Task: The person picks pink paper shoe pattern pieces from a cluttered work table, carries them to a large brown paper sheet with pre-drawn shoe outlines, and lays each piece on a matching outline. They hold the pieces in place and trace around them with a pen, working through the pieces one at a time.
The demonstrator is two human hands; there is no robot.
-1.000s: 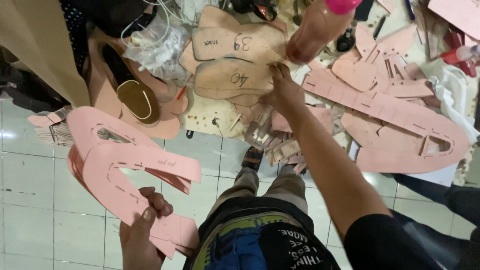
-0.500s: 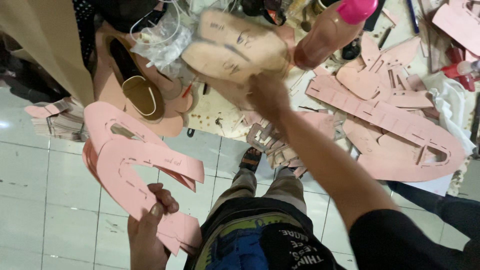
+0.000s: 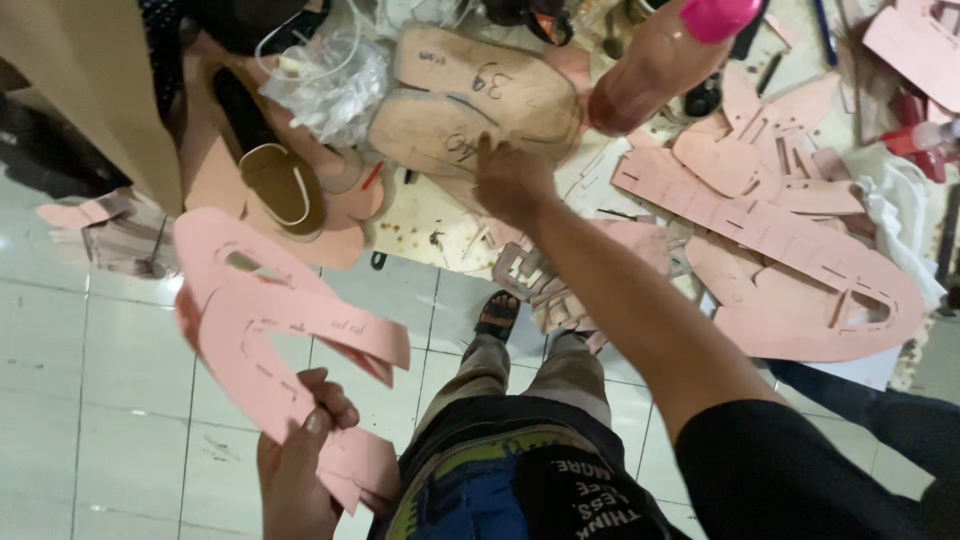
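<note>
White floor tiles (image 3: pixel 130 400) show below a cluttered worktable (image 3: pixel 440 225) strewn with pink card pieces. Your right hand (image 3: pixel 510 180) rests on the lower of two tan sole patterns (image 3: pixel 455 120) at the table's middle, forefinger stretched out and pressing the card, the other fingers curled beside it; whether the thumb grips the edge is hidden. Keep that fingertip flat so the top sheet slides off its neighbour instead of dragging both. Your left hand (image 3: pixel 300 455) sits low, off the table's near edge, fingers closed in a pinch on the base of a stack of pink cut-outs (image 3: pixel 270 320) that fan up and sag at the free end; hold them nearer the middle, I judge, or they may bend. Just beyond the soles lie a crumpled clear bag (image 3: pixel 330 85) and a tan last with a pink top (image 3: pixel 665 50); a brown shoe (image 3: pixel 275 185) lies left, long pink patterns (image 3: pixel 790 260) right.
</note>
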